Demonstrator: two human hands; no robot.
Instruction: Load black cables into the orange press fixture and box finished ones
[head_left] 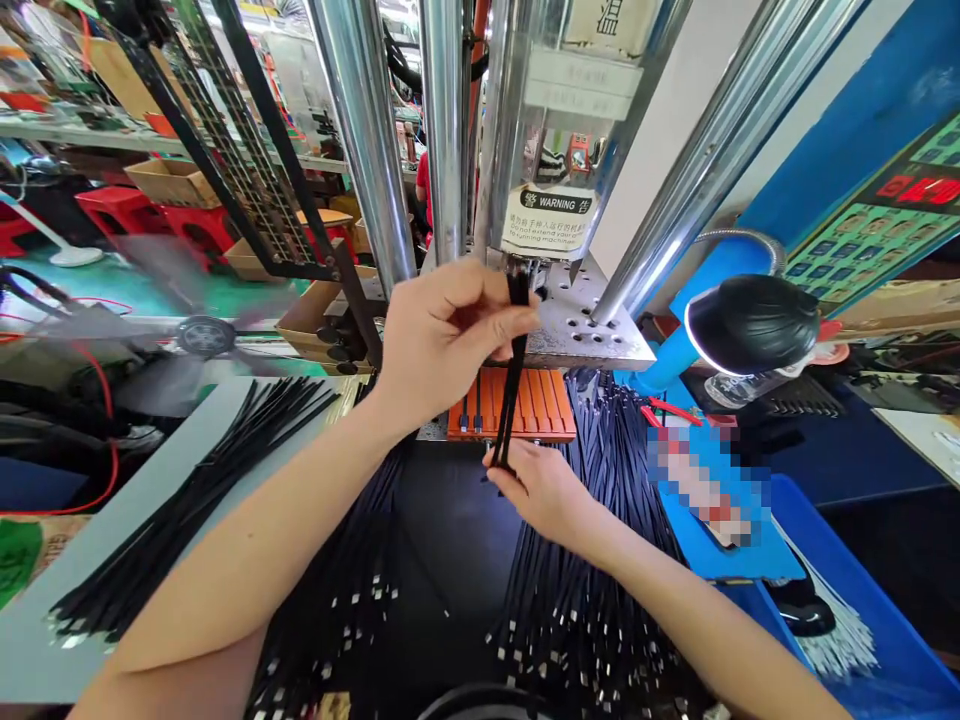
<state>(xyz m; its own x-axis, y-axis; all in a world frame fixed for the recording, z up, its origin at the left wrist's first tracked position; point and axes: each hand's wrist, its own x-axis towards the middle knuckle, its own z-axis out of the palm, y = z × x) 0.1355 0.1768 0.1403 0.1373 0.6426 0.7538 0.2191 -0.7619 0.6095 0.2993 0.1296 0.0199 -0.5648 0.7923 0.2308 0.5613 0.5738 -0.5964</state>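
My left hand (442, 345) is closed in a pinch on the upper part of a few black flat cables (514, 375), in front of the machine's metal plate. Lower down, my right hand (544, 495) pinches the other end of these cables, so they hang nearly upright between both hands. Behind them lies an orange slotted fixture (551, 405), with small dark plugs in its left slots. Many more black cables (600, 520) with silvery metal ends spread over the black table to the right, and another loose heap (360, 590) lies to the left.
Steel posts (364, 140) and a clear guard with a warning label (551, 222) rise ahead. A bundle of black cables (202, 480) rests on a grey board at left, near a blurred fan (204, 337). At right are a black lamp (754, 325) and a blue bin (892, 600).
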